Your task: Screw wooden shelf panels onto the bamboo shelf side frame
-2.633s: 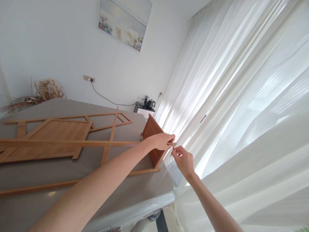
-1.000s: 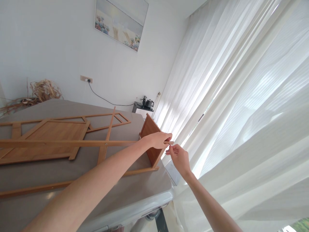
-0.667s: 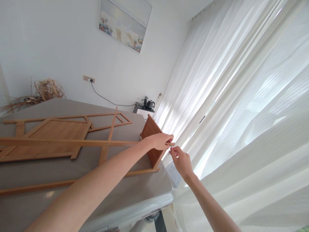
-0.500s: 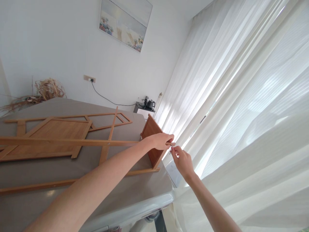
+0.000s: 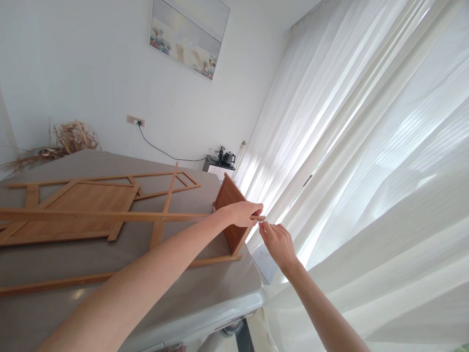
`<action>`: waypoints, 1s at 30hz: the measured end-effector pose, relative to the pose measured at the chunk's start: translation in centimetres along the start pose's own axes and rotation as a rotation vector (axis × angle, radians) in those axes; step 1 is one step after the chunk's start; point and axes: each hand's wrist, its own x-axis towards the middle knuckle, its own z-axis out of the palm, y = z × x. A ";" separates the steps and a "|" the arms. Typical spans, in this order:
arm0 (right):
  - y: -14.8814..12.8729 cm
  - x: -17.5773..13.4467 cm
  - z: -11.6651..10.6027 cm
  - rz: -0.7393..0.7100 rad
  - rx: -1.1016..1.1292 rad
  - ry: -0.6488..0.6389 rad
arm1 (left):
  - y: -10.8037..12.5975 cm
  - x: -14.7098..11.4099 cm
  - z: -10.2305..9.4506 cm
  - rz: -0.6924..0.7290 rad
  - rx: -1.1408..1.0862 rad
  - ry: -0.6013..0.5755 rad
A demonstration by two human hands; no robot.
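Observation:
My left hand (image 5: pixel 242 213) is closed around the right end of a long wooden rail (image 5: pixel 110 215) that belongs to a frame lying on its side. A wooden panel (image 5: pixel 231 195) stands upright between the rails, partly behind this hand. Just below the rail's tip, my right hand (image 5: pixel 277 240) is closed in a pinch. Its fingertips are on a thin, dark metal piece that looks like a hex key, mostly hidden by the fingers and touching the rail end from below. A lower rail (image 5: pixel 216 261) of the same frame runs along the table under my left forearm.
The frame rests on a table with a grey cover (image 5: pixel 176 288). Another wooden frame with a panel (image 5: pixel 84 208) lies flat at the left. Dried stalks (image 5: pixel 75 137) are at the far left. Sheer curtains (image 5: pixel 348 171) hang close at right. A kettle (image 5: pixel 228 158) stands on a cabinet behind.
My right hand has turned at the rail end, and its fingers now cover most of the thin metal piece. My left hand keeps its hold on the rail.

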 end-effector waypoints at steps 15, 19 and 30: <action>-1.1 -0.7 0.1 0.261 0.291 -0.069 | 0.2 -0.1 -0.1 0.003 0.000 0.007; -0.8 -0.9 0.3 0.174 0.179 -0.010 | 0.2 -0.1 -0.1 -0.002 0.015 0.003; -0.1 -0.5 0.2 0.134 0.100 -0.019 | 0.6 -0.3 -0.4 -0.018 0.014 -0.016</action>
